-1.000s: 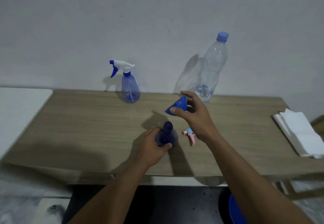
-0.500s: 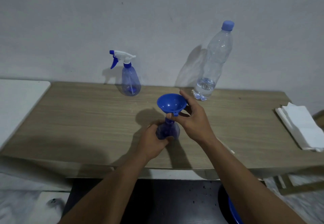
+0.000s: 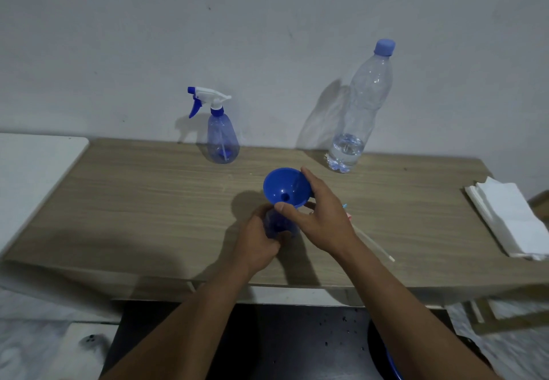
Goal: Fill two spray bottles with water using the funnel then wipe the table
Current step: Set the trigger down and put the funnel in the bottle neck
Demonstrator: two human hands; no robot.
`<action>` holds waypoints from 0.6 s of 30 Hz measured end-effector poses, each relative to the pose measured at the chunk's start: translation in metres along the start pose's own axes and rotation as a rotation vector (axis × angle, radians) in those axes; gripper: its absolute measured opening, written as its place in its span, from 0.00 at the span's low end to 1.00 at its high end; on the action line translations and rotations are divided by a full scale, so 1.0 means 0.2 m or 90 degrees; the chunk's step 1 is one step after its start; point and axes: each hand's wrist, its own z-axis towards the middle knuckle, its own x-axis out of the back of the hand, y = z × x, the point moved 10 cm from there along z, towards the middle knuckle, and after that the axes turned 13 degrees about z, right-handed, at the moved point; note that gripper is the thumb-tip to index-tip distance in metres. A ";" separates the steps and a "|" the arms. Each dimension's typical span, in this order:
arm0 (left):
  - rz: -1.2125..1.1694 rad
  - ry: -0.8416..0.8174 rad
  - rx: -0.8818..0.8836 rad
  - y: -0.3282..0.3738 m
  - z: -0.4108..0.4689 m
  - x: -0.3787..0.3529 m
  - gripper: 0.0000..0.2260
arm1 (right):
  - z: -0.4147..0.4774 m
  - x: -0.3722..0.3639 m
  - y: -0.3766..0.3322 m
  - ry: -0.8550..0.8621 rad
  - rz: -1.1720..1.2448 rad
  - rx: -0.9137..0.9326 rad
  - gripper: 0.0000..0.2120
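A blue funnel [image 3: 284,187] sits upright in the neck of an open blue spray bottle [image 3: 276,225] near the table's front middle. My left hand [image 3: 258,240] grips that bottle's body. My right hand [image 3: 319,219] holds the funnel's rim with thumb and fingers. The bottle's removed pink-and-blue spray head with its long tube [image 3: 371,244] lies on the table, mostly hidden behind my right hand. A second blue spray bottle [image 3: 221,138] with a white and blue trigger stands capped at the back. A tall clear water bottle [image 3: 361,112] with a blue cap stands at the back right, holding a little water.
The wooden table [image 3: 148,201] runs against a grey wall. A stack of white paper towels [image 3: 514,219] lies at its right end. A white surface [image 3: 32,165] adjoins the table's left end. A blue basin edge [image 3: 392,364] shows on the floor below.
My right hand turned the funnel upright and set its spout into the open bottle's neck, which my left hand kept holding. The camera view has shifted slightly.
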 end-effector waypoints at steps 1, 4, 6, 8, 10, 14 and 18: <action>0.020 0.012 -0.007 0.01 -0.01 0.01 0.22 | 0.00 0.00 -0.01 0.000 -0.017 0.007 0.45; 0.073 0.041 -0.013 0.01 -0.02 0.06 0.22 | 0.01 -0.03 -0.03 -0.016 -0.066 0.020 0.45; 0.067 0.037 -0.005 0.01 -0.03 0.06 0.21 | 0.01 -0.04 -0.03 -0.023 -0.077 0.014 0.45; 0.073 0.035 -0.001 0.02 -0.04 0.07 0.21 | 0.02 -0.05 -0.03 -0.024 -0.083 0.007 0.46; 0.072 0.032 0.002 0.02 -0.04 0.07 0.19 | 0.03 -0.04 -0.05 -0.023 -0.090 0.011 0.46; 0.069 0.039 0.006 0.03 -0.06 0.07 0.17 | 0.03 -0.04 -0.06 -0.026 -0.096 0.011 0.45; 0.078 0.048 0.010 0.04 -0.06 0.09 0.22 | 0.02 0.01 -0.07 -0.010 -0.097 0.020 0.46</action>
